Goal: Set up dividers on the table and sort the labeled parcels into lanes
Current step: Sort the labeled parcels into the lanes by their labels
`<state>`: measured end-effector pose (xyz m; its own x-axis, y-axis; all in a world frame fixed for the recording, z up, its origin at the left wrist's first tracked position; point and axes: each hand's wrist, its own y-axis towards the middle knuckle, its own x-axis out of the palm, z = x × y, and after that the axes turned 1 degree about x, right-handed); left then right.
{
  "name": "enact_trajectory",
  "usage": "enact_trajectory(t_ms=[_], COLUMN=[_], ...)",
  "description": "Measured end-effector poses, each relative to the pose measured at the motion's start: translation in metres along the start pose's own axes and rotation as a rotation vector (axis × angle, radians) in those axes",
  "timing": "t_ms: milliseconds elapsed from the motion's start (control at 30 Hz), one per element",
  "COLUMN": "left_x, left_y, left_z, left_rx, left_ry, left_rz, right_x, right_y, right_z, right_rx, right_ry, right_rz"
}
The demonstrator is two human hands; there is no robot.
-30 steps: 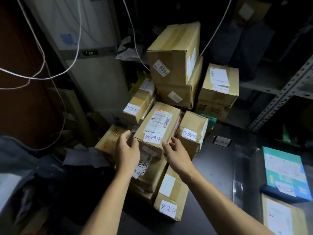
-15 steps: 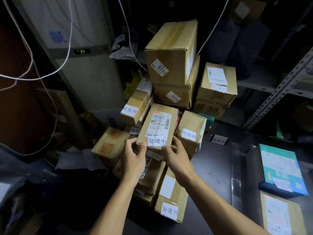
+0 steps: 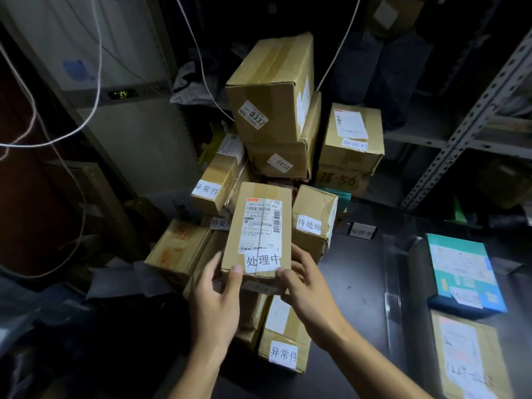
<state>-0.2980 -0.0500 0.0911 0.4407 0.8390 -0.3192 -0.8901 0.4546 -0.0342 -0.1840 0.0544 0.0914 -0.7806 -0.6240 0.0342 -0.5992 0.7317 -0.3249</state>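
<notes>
Sorting under way, far from finished by the look of it. Both hands grip one parcel [image 3: 259, 228] labelled 处理中, lifted above the heap: left hand [image 3: 214, 305] with fingers curled round its near-left corner, right hand [image 3: 306, 283] pinching the near-right corner. Unsorted pile [image 3: 273, 156] of cartons covers the counter's far-left corner; labels there read 异常件 and 待处理. A clear divider [image 3: 393, 286] stands upright along the counter [image 3: 357, 283]. Right of it, near the right edge, one lane already holds a teal parcel [image 3: 463, 272] and a brown parcel [image 3: 463, 352]. A lane tag [image 3: 363, 231] stands at the far edge.
</notes>
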Motion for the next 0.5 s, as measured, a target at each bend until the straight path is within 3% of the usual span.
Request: enact_trajectory(t_ms=[267, 500], left_x=[-0.001, 0.041], left_y=[-0.031, -0.059], left_z=[0.018, 0.032], left_rx=[0.090, 0.155], left_ry=[-0.093, -0.187], left_rz=[-0.063, -0.244], right_x=[-0.022, -0.072], right_y=[-0.035, -0.074], right_z=[0.000, 0.003], right_rx=[-0.076, -0.104], right_ry=[-0.020, -0.005], right_rz=[0.054, 0.239])
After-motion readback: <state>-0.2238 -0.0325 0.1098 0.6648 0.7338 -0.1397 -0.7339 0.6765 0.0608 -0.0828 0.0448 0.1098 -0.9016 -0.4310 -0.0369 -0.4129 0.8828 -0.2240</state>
